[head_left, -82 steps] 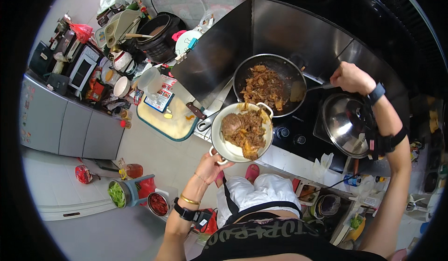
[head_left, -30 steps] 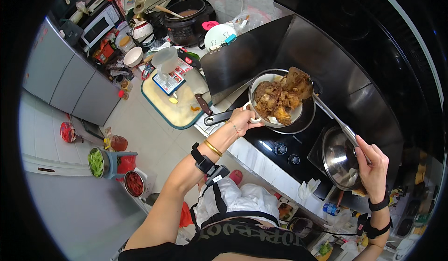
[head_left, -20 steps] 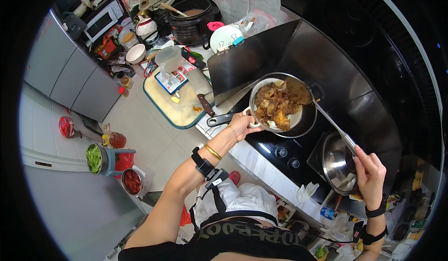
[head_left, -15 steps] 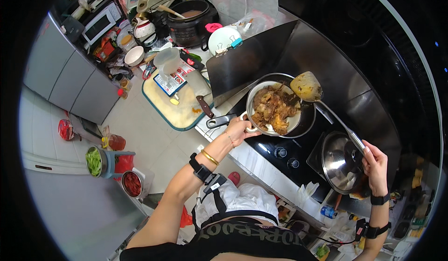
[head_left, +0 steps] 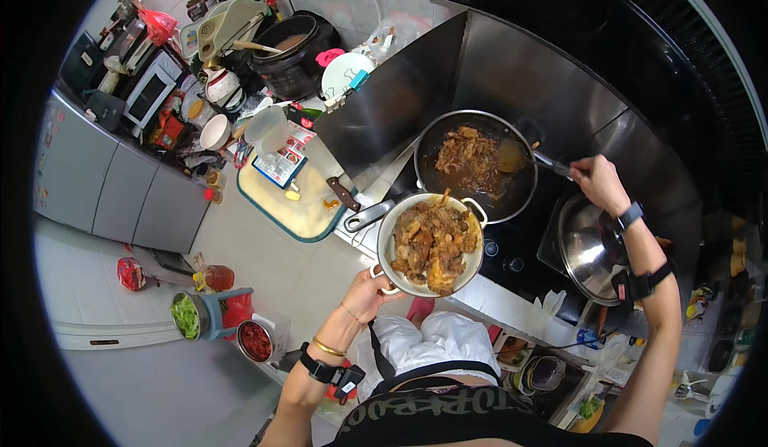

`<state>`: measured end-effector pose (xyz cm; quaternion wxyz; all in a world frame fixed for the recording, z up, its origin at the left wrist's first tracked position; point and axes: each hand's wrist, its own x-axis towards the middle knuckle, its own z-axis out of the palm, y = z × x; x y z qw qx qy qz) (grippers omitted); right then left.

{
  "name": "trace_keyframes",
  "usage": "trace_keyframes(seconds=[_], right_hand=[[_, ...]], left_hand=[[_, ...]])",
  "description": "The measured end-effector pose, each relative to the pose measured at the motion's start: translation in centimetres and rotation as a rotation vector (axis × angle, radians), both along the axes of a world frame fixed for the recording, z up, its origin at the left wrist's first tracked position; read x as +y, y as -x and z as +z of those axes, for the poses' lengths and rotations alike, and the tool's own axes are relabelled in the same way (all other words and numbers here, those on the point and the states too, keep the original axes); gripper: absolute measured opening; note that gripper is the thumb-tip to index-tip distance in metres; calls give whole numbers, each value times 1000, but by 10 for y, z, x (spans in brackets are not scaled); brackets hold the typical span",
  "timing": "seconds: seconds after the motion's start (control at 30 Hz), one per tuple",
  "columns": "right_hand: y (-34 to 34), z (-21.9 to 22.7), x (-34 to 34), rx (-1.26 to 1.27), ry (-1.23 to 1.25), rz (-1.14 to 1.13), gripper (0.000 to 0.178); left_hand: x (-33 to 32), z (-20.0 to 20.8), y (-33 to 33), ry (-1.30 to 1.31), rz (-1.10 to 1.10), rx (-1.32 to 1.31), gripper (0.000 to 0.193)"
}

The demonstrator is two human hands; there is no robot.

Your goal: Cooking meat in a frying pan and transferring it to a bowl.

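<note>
"While you look down over the stove, what has the left hand (head_left: 368, 291) got?"

"Its fingers are curled round one loop handle of a round white bowl with two small handles (head_left: 387, 239), heaped with glossy brown cooked pieces (head_left: 436, 247). The bowl is held in front of the round black frying pan (head_left: 522, 195), its far rim overlapping the pan's near rim from above; whether they touch, I can't tell."

"And the right hand (head_left: 600, 181)?"

"Clenched round the handle end of a long metal spatula (head_left: 552, 164). The broad blade lies in the right part of the pan, beside a smaller brown heap of food (head_left: 466, 159) in dark sauce."

"What's around them?"

"Near the right forearm, a shiny domed silver lid (head_left: 592, 247) is on the right side of the black cooktop (head_left: 524, 233). Left of the bowl there's a pale yellow chopping board with a dark green edge (head_left: 268, 203), and a cleaver with a brown riveted handle (head_left: 344, 194) lies across its right edge"
</note>
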<state>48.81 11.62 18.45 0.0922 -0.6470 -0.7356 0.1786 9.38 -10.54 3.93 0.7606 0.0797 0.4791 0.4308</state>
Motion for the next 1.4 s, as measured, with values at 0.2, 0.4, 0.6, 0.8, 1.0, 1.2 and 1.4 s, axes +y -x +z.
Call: trace_keyframes(seconds=[0.2,0.4,0.6,0.8,1.0,1.2,1.4], right_hand=[[16,-24,17,108,-77,202,24],[13,7,-22,74,-220,287,23],[-42,30,18,99,373,-154,19],[-32,-102,5,495,566,-359,25],[19,-111,-35,659,440,-355,31],[43,-167,-86,931,429,-579,32],[31,-160,-127,1019,317,-613,32]], left_hand=[[-15,0,-8,39,-3,-45,37],[-19,-1,-9,40,15,-62,40],[-12,4,-15,30,19,-52,39],[-9,8,-17,30,-9,-31,39],[-9,14,-14,47,-23,-12,39],[-6,14,-17,-9,10,-40,36],[2,4,-17,-60,-21,-59,35]])
